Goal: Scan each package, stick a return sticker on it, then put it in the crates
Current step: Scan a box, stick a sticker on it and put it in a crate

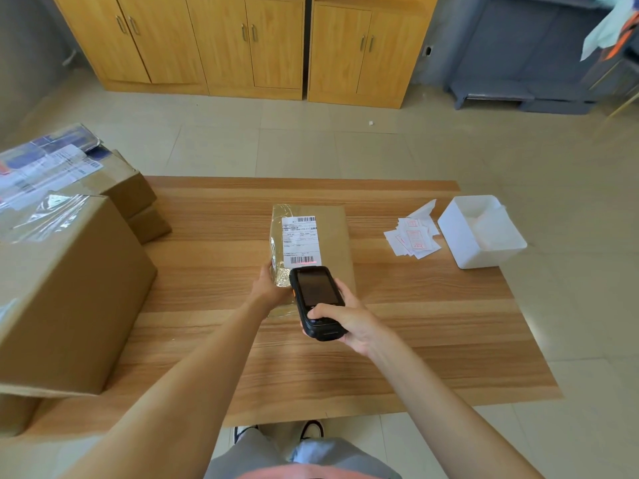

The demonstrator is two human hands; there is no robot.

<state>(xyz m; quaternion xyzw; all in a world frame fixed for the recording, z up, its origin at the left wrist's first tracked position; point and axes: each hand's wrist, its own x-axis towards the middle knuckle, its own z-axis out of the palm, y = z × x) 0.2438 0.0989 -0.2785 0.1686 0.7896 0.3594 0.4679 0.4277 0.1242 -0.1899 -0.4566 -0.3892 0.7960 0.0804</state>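
The right hand (349, 323) grips the black scanner (316, 302), its red beam lying on the lower barcode of the label (300, 242). The left hand (271, 283) curls round the near left corner of the package (332, 236), which lies flat mid-table (207, 288). Best to keep the beam square across every bar and pin the package still. It is a flat brown cardboard parcel with glossy, crinkled tape; the stickers (413, 238) are thin white slips beside a white plastic tub (480, 233)
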